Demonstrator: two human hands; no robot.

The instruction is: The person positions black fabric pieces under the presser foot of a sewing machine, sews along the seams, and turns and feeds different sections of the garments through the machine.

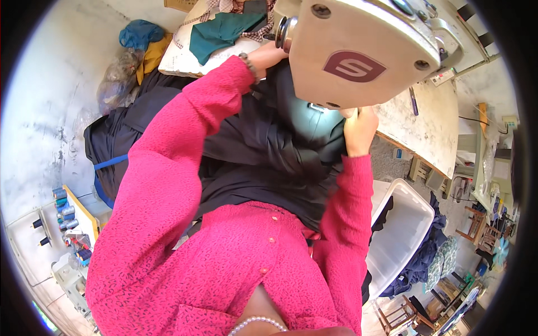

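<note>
A large cream sewing machine head fills the top centre and hides the needle area. Black cloth spreads over my lap and runs up beneath the machine. Under the head shows a brightly lit pale teal patch; whether it is cloth or machine bed I cannot make out. My left hand reaches to the machine's left side by the black cloth, its fingertips hidden behind the head. At the right lower corner of the head, my right hand is closed at the black cloth's edge, fingers partly covered.
Teal cloth and checked fabric lie on the white table at the far left. A dark pen rests on the right tabletop. A white plastic bin stands at my right beside dark clothes. Stuffed bags lean by the left wall.
</note>
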